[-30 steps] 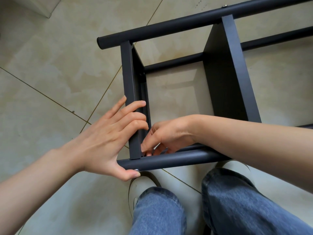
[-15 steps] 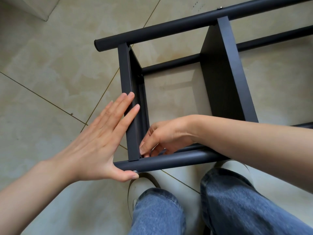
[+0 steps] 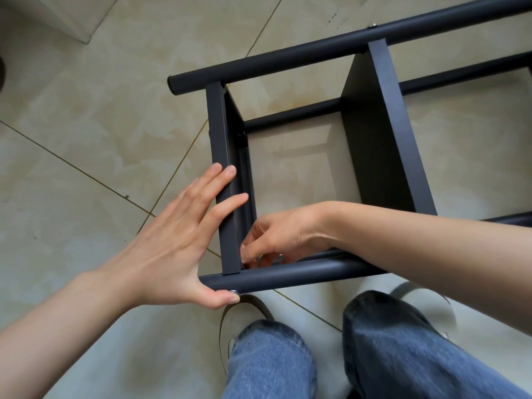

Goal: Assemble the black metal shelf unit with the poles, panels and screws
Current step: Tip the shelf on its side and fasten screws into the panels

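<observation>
The black shelf unit lies on its side on the tiled floor. Its end panel (image 3: 221, 133) spans from the far pole (image 3: 288, 57) to the near pole (image 3: 302, 273). A second panel (image 3: 383, 139) stands further right. My left hand (image 3: 172, 243) lies flat against the end panel's outer face, fingers spread, thumb under the near pole beside a silver screw head (image 3: 234, 291). My right hand (image 3: 282, 234) reaches inside the frame to the corner of end panel and near pole. Its fingertips pinch a small silvery fastener (image 3: 260, 257), mostly hidden.
Two lower poles (image 3: 290, 113) run along the floor under the panels. My jeans-clad legs (image 3: 273, 358) and light shoes sit just below the near pole. A pale block corner (image 3: 72, 21) stands at the top left. Beige floor tiles surround the frame.
My left fingers, curled over the end panel's edge a second ago, have straightened and now lie flat against it. My right hand stays at the inner corner with its fingers shifting slightly.
</observation>
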Action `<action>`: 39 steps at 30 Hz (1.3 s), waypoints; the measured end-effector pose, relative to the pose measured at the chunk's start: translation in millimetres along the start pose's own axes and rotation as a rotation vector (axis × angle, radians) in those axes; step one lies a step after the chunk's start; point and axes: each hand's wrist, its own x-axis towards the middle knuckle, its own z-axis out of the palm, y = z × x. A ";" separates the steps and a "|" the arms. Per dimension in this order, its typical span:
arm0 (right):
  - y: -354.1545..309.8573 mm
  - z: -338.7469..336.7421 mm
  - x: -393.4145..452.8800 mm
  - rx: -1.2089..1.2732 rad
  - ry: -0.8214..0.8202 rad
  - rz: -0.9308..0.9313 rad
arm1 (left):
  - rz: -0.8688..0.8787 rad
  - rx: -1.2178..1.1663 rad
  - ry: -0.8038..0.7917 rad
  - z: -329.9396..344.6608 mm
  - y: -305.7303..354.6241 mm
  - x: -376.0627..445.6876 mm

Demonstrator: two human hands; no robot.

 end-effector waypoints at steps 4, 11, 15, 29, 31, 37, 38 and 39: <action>-2.3 1.3 -0.4 -0.035 0.050 0.006 | -0.009 0.002 -0.005 -1.6 1.5 -0.2; -10.4 -1.2 -19.4 -0.204 0.168 -0.040 | -0.029 0.046 -0.018 -5.5 5.0 -4.7; -9.5 -0.6 -53.6 -0.410 0.281 -0.076 | -0.061 0.035 -0.046 -6.8 9.4 -6.4; 51.8 27.2 -156.8 -1.014 0.746 -0.141 | -0.581 -0.366 0.037 7.1 57.3 -40.4; 58.5 26.6 -158.7 -1.026 0.786 -0.168 | -0.676 -0.481 0.100 10.3 59.3 -42.7; 68.0 23.3 -146.0 -1.018 0.755 -0.196 | -0.901 -1.132 0.273 23.9 71.5 -43.7; 68.2 22.7 -145.2 -1.018 0.751 -0.198 | -0.918 -1.252 0.318 25.2 74.3 -42.6; 67.8 21.8 -145.5 -1.024 0.752 -0.200 | -0.934 -1.327 0.363 26.0 77.0 -40.1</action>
